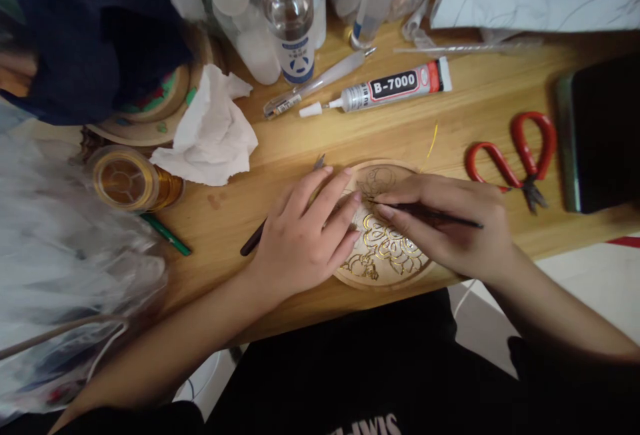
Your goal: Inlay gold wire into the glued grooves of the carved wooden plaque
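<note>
A round wooden plaque (389, 279) lies near the table's front edge, with a flower design outlined in gold wire (395, 248) and a pencilled motif (377, 180) on its upper part. My left hand (310, 235) rests flat on its left side, fingers stretched out. In my right hand (450, 221), thumb and fingers pinch a slim black tool (435, 213) that looks like tweezers, its tip down at the pencilled lines. Whether the tip grips wire is too small to tell. Beneath my left hand lies a dark-handled tool (253, 240) with a pointed metal tip, partly hidden.
Behind the plaque lie a B-7000 glue tube (395, 87), a clear pen-like tool (320, 81) and a bottle (289, 21). Red-handled cutters (530, 161) and a black phone (603, 135) are at right. Crumpled tissue (207, 131) and a gold wire spool (135, 180) are left.
</note>
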Available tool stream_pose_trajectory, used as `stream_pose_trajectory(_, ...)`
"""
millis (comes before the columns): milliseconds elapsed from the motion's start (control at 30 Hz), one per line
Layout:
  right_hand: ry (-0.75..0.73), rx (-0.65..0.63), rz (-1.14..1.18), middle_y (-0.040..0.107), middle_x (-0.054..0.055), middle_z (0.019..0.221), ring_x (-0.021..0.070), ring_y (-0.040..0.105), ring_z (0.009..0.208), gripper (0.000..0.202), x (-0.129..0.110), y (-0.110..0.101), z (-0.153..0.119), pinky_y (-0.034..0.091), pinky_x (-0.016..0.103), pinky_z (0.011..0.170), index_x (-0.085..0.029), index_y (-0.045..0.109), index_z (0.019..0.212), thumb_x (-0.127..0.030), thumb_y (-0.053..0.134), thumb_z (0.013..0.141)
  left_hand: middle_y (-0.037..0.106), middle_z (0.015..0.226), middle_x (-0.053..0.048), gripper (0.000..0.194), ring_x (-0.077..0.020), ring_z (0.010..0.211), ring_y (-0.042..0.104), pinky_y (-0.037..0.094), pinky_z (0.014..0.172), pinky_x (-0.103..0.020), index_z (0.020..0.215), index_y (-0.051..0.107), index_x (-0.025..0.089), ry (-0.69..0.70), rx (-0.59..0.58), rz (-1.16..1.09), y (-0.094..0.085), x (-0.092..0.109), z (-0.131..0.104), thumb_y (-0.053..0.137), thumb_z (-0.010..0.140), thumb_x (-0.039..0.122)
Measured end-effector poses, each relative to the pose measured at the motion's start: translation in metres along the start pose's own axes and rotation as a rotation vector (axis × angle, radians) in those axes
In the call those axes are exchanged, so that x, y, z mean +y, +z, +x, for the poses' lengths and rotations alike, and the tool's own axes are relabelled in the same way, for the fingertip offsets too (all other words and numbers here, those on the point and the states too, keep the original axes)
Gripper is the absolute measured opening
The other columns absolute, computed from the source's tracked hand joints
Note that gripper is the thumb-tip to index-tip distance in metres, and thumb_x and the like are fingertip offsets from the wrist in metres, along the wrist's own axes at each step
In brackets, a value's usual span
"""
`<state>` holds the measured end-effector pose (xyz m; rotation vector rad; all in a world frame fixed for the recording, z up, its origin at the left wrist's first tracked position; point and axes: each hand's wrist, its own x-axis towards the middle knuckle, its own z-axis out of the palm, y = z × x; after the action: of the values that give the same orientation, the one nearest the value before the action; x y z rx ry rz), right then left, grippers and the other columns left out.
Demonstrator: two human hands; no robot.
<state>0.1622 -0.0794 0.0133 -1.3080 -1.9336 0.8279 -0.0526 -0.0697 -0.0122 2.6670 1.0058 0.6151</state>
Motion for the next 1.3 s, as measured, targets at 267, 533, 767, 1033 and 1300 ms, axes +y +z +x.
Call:
stream_pose_trajectory(267, -0.040, -0.058, 0.031, 0.074, 0.001, 0.082, 0.0145, 0.070, 0.073, 0.011, 0.006, -0.003, 0.003, 0.056, 0.028, 0.061, -0.021, 0.066, 0.093, -0.013, 0.067, 0.085, 0.062, 0.130, -0.020, 0.038, -0.0361, 0.121, 0.055, 0.051, 0.094, -0.050, 0.117, 0.064, 0.007, 0.037, -0.023, 0.066, -0.004, 0.001, 0.002, 0.060, 0.088, 0.031)
stream_pose_trajectory(533, -0.124, -0.201, 0.039, 0.076, 0.001, 0.089, 0.0166, 0.073, 0.084, 0.015, 0.014, -0.015, 0.016, 0.061, 0.029, 0.069, -0.026, 0.068, 0.097, -0.016, 0.065, 0.088, 0.063, 0.130, -0.017, 0.038, -0.0350, 0.120, 0.057, 0.051, 0.093, -0.047, 0.116, 0.065, 0.009, 0.052, -0.051, 0.135, -0.007, 0.003, 0.005, 0.058, 0.090, 0.036)
stream_pose_trajectory(767, -0.255, -0.377, 0.083, 0.075, 0.003, 0.093, 0.0153, 0.073, 0.087, 0.010, 0.025, -0.029, 0.033, 0.058, 0.026, 0.074, -0.022, 0.068, 0.098, -0.019, 0.064, 0.089, 0.065, 0.129, -0.016, 0.037, -0.0348, 0.118, 0.059, 0.050, 0.092, -0.046, 0.115, 0.066, 0.008, 0.061, -0.043, 0.158, -0.009, 0.004, 0.007, 0.059, 0.090, 0.035)
stream_pose_trajectory(1033, -0.388, -0.518, 0.149, 0.076, 0.003, 0.093, 0.0149, 0.073, 0.090, 0.011, 0.037, -0.036, 0.054, 0.058, 0.024, 0.079, -0.022, 0.068, 0.100, -0.021, 0.059, 0.093, 0.065, 0.129, -0.015, 0.036, -0.0343, 0.118, 0.060, 0.051, 0.092, -0.044, 0.115, 0.066, 0.008, 0.057, -0.054, 0.171, -0.010, 0.005, 0.008, 0.059, 0.090, 0.033)
stream_pose_trajectory(1300, -0.414, -0.525, 0.146, 0.076, 0.005, 0.099, 0.0122, 0.072, 0.095, 0.016, 0.042, -0.037, 0.056, 0.057, 0.022, 0.083, -0.020, 0.068, 0.103, -0.020, 0.055, 0.095, 0.065, 0.128, -0.014, 0.036, -0.0343, 0.119, 0.059, 0.051, 0.093, -0.043, 0.116, 0.064, 0.008, 0.053, -0.058, 0.169, -0.011, 0.005, 0.008, 0.059, 0.090, 0.032)
